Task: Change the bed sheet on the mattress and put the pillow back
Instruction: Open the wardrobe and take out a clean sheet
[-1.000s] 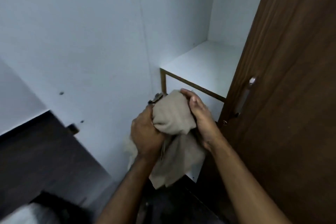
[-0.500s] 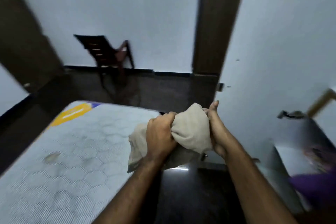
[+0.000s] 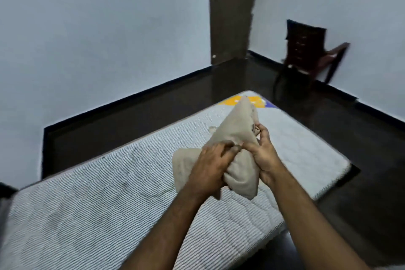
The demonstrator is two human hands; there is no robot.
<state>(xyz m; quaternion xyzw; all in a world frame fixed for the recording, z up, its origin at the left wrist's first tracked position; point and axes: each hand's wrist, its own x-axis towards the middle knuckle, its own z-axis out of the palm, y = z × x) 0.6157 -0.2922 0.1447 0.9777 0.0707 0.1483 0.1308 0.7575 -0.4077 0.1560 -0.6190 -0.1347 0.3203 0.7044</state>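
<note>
Cupboard is behind us now; our left hand (image 3: pixel 210 166) and right hand (image 3: pixel 264 155) grip the bundled sheet (image 3: pixel 238 138) above the bare mattress (image 3: pixel 109 204), ready for spreading.

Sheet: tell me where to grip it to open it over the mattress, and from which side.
Probably pinch the loose edge of the sheet at the bundle's top, from above, where the left hand and right hand meet. Folds gather there; the bare mattress lies underneath.

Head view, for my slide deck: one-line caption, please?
Both hands, left hand and right hand, grip a bundled beige bed sheet above the bare white quilted mattress.
</note>
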